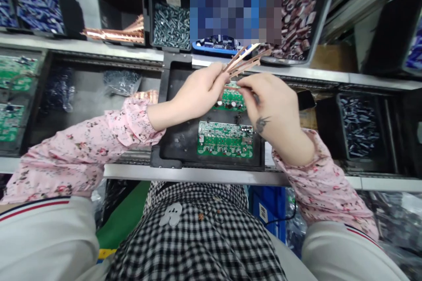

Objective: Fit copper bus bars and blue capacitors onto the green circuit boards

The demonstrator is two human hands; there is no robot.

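My left hand (206, 85) is closed around several thin copper strips (245, 62), which fan out up and to the right past its fingers. My right hand (273, 103) is closed in a pinch close beside it, on what looks like the end of one copper strip running between the two hands. Below the fingertips, a green circuit board (231, 99) is partly covered by both hands. Nearer to me lies a second green circuit board (225, 139) with small parts on it. Both boards rest in a black tray (180, 140).
At the back stand a bin of copper strips (121, 30), a bin of small dark parts (171, 24) and a bin of brown parts (300, 22). A bin of black parts (359, 125) is on the right. Bagged parts (121, 82) lie left of the tray. A metal rail (204, 174) runs along the front.
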